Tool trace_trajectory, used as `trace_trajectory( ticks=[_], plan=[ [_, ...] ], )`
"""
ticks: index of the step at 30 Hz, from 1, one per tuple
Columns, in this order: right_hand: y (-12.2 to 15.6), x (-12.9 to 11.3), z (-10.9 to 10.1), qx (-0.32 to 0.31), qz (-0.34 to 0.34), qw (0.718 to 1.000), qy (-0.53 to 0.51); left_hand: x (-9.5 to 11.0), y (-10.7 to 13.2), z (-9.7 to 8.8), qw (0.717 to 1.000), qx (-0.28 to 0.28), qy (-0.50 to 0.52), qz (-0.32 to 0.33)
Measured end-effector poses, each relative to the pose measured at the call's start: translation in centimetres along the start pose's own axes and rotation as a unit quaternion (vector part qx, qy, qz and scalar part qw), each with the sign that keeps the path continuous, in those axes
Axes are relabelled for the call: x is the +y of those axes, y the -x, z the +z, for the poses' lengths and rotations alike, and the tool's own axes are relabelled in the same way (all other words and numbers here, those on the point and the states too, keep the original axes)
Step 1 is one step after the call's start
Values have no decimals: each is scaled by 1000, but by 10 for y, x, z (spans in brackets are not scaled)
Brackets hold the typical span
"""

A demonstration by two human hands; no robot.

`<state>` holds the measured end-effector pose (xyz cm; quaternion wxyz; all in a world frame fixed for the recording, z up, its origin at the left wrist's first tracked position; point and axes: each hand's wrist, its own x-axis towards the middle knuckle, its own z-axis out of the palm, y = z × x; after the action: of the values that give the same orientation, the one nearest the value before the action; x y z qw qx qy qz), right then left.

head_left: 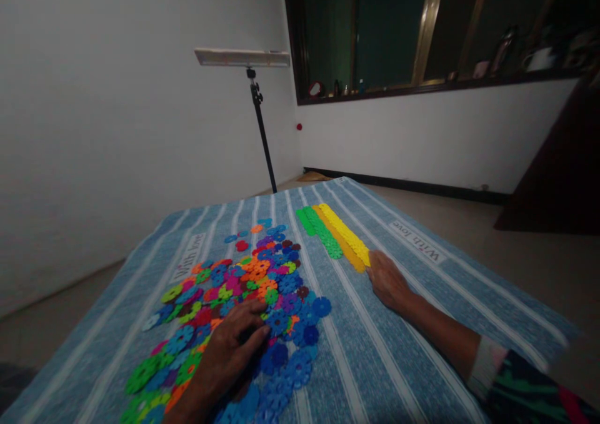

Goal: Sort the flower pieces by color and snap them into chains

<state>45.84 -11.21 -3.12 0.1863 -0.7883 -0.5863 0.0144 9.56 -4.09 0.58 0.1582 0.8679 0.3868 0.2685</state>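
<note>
A heap of flat, flower-shaped plastic discs in many colours lies on a blue striped cloth. My left hand rests on the near side of the heap, fingers curled over the discs; what they hold, if anything, is hidden. Further right, rows of discs are lined up by colour: a green row, an orange row and a yellow row. My right hand lies at the near end of the yellow and orange rows, fingers together and touching the last discs.
The cloth bears the words "With love" on a white stripe. A light bar on a black stand rises behind the cloth against the white wall. A dark window with a cluttered sill is at the back right.
</note>
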Motion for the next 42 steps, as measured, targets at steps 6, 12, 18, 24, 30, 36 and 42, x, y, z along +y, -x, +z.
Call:
trace_trajectory(
  ticks=[6, 12, 18, 24, 30, 36, 42],
  plan=[
    [-1, -2, 0, 5, 0, 1000, -1, 1, 0, 0, 1000, 1, 2, -1],
    [-3, -2, -1, -4, 1, 1000, -1, -3, 0, 1, 1000, 1, 1, 1],
    [-6, -1, 1, -3, -2, 1000, -1, -1, 0, 1, 1000, 0, 0, -2],
    [-5, -5, -4, -11, 6, 1000, 2, 0, 0, 1, 1000, 0, 3, -8],
    [-6, -8, -7, -16, 7, 1000, 14, 0, -1, 1, 1000, -3, 5, -3],
    [-9, -7, -4, -10, 5, 1000, 13, -1, 0, 0, 1000, -8, 3, -7],
    [-10, -6, -1, 1, -2, 1000, 8, -2, 0, 0, 1000, -11, -2, 0]
  ],
)
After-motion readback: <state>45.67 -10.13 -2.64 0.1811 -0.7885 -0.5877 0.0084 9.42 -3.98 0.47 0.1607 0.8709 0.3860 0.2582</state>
